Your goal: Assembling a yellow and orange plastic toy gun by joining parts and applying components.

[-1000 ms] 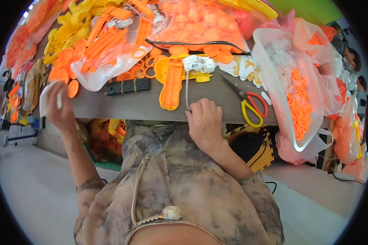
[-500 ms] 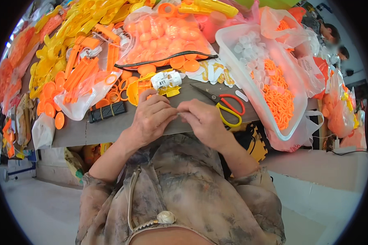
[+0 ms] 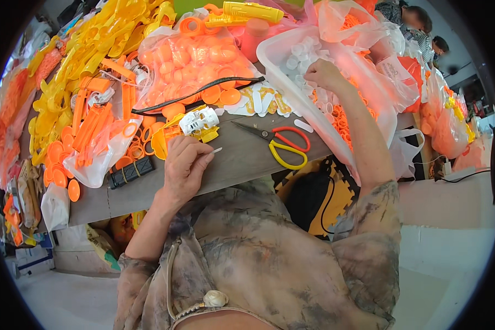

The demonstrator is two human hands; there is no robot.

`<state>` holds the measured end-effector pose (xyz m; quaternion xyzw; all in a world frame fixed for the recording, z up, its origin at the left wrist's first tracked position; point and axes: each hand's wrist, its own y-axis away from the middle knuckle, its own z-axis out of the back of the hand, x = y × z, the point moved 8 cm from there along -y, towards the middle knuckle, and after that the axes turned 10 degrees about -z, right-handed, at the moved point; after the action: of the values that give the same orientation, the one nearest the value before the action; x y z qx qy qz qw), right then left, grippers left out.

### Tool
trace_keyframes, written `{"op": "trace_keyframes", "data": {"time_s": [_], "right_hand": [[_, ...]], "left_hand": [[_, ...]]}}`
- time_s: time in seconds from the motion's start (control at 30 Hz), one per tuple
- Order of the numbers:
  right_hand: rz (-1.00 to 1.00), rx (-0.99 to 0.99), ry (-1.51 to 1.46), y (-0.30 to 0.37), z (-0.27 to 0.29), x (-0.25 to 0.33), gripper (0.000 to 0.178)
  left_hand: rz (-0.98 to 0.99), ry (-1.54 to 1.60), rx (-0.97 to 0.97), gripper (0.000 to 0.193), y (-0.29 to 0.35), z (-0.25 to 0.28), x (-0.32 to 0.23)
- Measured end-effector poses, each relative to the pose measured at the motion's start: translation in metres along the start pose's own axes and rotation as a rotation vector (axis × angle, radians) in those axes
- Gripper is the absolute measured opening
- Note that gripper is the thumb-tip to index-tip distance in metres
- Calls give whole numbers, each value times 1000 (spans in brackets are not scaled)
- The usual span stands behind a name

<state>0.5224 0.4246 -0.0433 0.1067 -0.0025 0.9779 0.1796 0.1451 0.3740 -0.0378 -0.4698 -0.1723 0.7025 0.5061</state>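
Observation:
My left hand is closed in a pinch over the grey table, with a small thin white piece poking out from the fingertips. A white and yellow plastic assembly lies just beyond that hand. My right hand reaches over the clear plastic tub, its fingers curled together beside translucent round pieces. Whatever those fingers hold, if anything, cannot be made out. Orange ring-shaped parts fill the tub's nearer end, partly hidden by my right forearm. Scissors with one red and one yellow handle rest between my hands.
A clear bag of orange round parts lies at the back. Yellow parts are heaped at the far left, with orange discs below them. A dark banded block sits near the table edge. Two people are at the far right.
My right hand has left my left hand and moved right and away, into the tub. The left hand stays pinched, its white piece now showing. The whole view has shifted somewhat.

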Motion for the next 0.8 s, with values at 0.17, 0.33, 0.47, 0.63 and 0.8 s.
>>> {"op": "trace_keyframes", "data": {"time_s": [0.17,0.33,0.47,0.63,0.8], "right_hand": [[-25,-157,45,-4,-28,-1,23],[-69,-106,65,-13,-22,-13,20],[-19,-236,-261,20,55,25,18],[246,130,-943,112,45,152,17],[139,474,-1702,143,-55,190,26]], "left_hand": [[21,24,62,12,-1,-2,0],[70,54,24,11,-4,0,2],[305,267,-101,7,6,5,23],[433,428,-132,6,11,8,32],[402,498,-70,8,6,3,29]]}}
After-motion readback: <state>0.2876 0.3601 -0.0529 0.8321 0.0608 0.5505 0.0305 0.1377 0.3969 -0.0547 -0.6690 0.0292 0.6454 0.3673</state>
